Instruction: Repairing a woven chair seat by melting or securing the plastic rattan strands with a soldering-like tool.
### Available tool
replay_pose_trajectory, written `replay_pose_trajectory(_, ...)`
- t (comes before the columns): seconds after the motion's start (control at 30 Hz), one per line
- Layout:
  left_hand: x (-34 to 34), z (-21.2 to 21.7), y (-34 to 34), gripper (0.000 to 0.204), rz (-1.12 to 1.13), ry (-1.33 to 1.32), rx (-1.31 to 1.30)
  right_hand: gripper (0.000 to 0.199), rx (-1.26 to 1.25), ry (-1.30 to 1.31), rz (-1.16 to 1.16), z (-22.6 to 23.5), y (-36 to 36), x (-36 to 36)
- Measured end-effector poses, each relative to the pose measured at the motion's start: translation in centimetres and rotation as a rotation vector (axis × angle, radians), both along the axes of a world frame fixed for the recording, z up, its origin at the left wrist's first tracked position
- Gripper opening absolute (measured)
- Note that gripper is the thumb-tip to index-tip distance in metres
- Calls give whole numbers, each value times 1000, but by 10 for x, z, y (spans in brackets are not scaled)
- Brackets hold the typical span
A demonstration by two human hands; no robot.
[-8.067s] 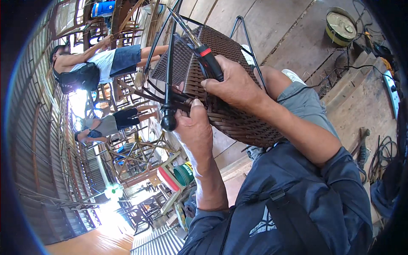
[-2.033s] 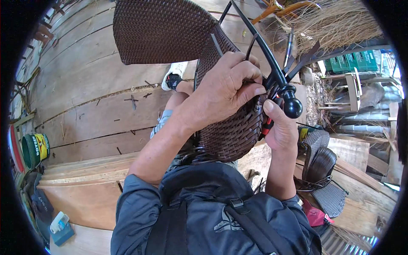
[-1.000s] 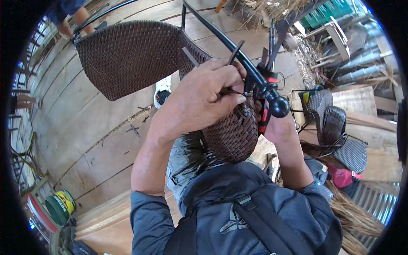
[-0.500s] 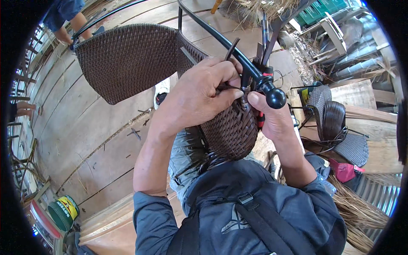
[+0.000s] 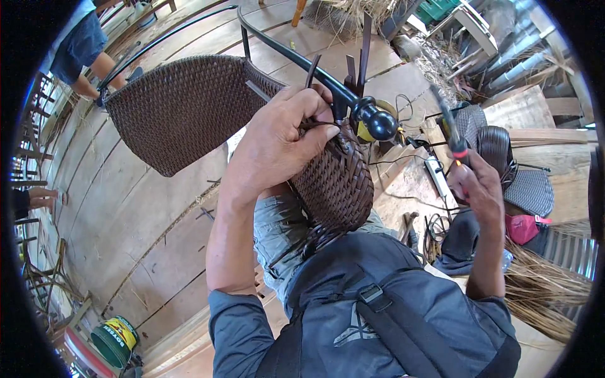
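My left hand is closed beside a black tubular frame, pinching a dark brown flat weaving strip where the weave meets the frame. Below it bulges a tightly woven brown wicker section, resting by my lap. A wide woven panel extends to the left on the same frame, whose near end carries a round black knob. Several loose strip ends stick up beyond the hand. My right hand, off to the right, grips a red-and-black-handled tool; its long grey shaft is blurred.
A white power strip with dark cords lies right of the weave. Farther right are a coil of brown strip, grey woven pieces and a pink pouch. A green bucket stands lower left. Another person's legs show upper left.
My right hand has moved away from the weave to the right, carrying the tool. My left hand keeps its pinch, and the frame appears shifted slightly left in view.
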State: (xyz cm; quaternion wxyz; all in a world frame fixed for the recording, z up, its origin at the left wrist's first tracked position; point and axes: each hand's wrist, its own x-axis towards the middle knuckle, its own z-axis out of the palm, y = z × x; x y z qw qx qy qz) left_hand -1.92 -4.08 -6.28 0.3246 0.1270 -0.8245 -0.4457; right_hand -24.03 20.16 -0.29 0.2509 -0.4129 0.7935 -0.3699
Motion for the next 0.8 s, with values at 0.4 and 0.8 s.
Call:
replay_pose_trajectory(0.4,2,-2,2,18,0,66,24,33,232,818,440,86,-34,36)
replay_pose_trajectory(0.8,2,-3,2,17,21,75,-59,33,273,830,440,81,-43,38)
